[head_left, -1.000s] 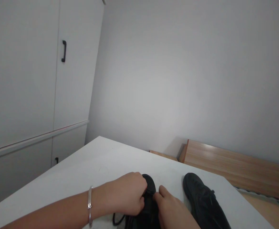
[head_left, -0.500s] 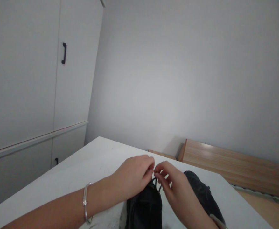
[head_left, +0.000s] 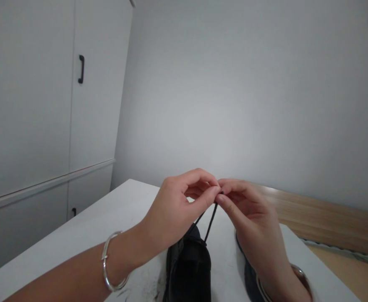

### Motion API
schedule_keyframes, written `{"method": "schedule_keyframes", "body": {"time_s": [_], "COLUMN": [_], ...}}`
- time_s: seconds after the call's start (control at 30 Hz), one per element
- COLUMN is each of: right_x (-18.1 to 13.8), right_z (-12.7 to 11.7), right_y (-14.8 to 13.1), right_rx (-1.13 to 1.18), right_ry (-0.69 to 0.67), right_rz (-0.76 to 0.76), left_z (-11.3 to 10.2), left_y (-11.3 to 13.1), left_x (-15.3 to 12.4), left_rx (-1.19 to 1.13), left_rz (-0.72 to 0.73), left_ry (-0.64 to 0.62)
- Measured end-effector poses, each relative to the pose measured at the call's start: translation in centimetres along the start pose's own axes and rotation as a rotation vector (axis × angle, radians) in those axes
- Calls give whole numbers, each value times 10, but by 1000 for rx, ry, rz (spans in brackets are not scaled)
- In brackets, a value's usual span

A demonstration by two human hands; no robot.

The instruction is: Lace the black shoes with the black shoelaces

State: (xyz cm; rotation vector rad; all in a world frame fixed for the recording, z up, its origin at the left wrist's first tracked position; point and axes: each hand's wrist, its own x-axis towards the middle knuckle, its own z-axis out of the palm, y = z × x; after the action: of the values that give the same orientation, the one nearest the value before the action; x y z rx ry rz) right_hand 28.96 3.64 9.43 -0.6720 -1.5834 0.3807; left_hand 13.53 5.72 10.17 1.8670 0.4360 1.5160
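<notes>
- Both hands have risen since half a second ago: my left hand [head_left: 174, 209] and right hand [head_left: 253, 218] now meet well above the black shoe [head_left: 188, 268], where earlier they sat low, just over its toe.
- I see the fingers [head_left: 207, 195] of both hands closed in a pinch on the black lace [head_left: 209, 219], fingertips touching each other; two strands run taut from the pinch down to the shoe.
- Near shoe rests on the white surface [head_left: 108, 222], between my wrists.
- Second black shoe [head_left: 249, 279] lies just to its right, now mostly hidden behind my right wrist.
- I wear a silver bangle [head_left: 108, 262] on the left wrist.
- Beyond the surface: a plain grey wall [head_left: 234, 96], a white cupboard [head_left: 29, 105] with a black handle [head_left: 81, 69] at left, and a wooden board [head_left: 322, 218] at right.
</notes>
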Motion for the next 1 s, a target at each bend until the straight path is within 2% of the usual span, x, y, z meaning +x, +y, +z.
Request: {"method": "schedule_keyframes", "body": {"time_s": [0.13, 0.37, 0.53, 0.63, 0.73, 0.83, 0.9, 1.0], "right_x": [-1, -8, -11, -16, -28, -45, -58, -79], "right_z": [1, -4, -9, -24, -46, -70, -86, -111], "right_y": [0, -6, 10, 23, 37, 51, 63, 79], "right_rx": [46, -180, -142, 2, 236, 356, 319, 179], "right_ry": [35, 126, 85, 158, 275, 327, 349, 379], "right_rz": [31, -69, -26, 102, 243, 394, 448, 448], "left_z": [-1, -5, 1, -4, -17, -37, -54, -84], "left_y": [-3, -16, -23, -29, -42, -61, -75, -100], "left_x": [0, -2, 0, 1, -2, -12, -23, -45], "left_rx": [-193, -410, -345, -285, -267, -438, -512, -424], "left_rz": [-121, -254, -227, -229, -279, -360, -421, -494], "left_ry": [-85, -203, -88, -39, 27, 51, 52, 129]}}
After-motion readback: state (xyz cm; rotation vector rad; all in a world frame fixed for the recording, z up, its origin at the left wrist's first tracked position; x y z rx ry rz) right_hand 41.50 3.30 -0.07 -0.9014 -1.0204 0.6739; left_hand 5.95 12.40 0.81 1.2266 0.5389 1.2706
